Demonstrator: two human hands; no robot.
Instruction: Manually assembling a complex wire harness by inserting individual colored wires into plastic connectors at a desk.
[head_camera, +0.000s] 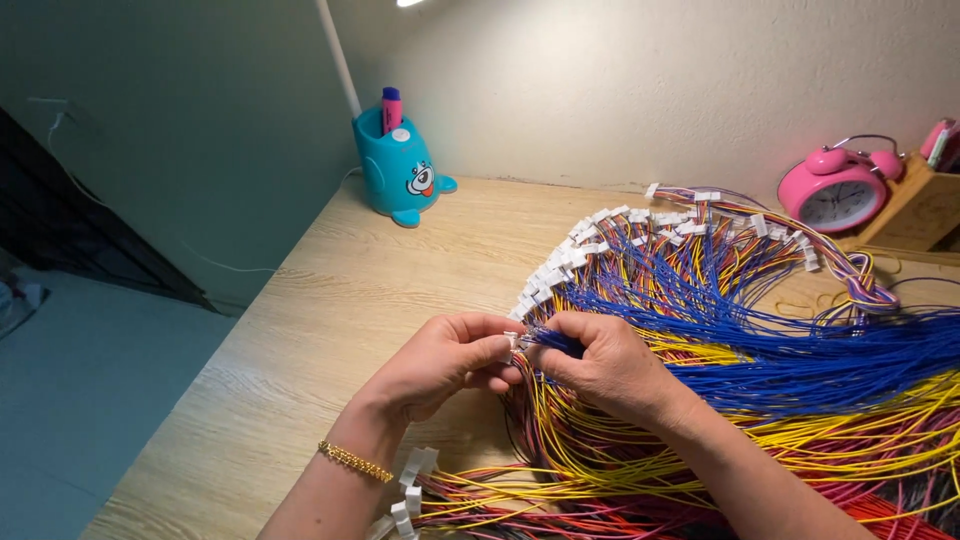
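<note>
Nearest to me, at the bottom of the frame, a second bunch of small white plastic connectors (410, 487) lies on the desk beside my left wrist, which wears a gold bead bracelet (355, 462). Just above, in the lower middle, my left hand (440, 365) and my right hand (605, 365) meet. The left fingers (487, 352) are closed in a pinch on one small white plastic connector (511, 341); the right fingers (556, 333) are closed on the thin blue wires (548, 340) running into it. Those wires belong to the big spread of blue, yellow, red and purple wire harnesses (760, 370) that covers the right half of the light wooden desk (300, 330), their white connector ends fanned in an arc (600, 235) above my hands.

Farther back, at upper centre, a turquoise bird-shaped pen holder (400, 170) stands against the cream wall (600, 90) with a pink marker (391, 108) upright in it. At the upper right sit a pink twin-bell alarm clock (835, 192) and, beside it, a wooden box (920, 210) with something pink inside that I cannot make out. To the left the desk ends above a pale grey floor (90, 370).
</note>
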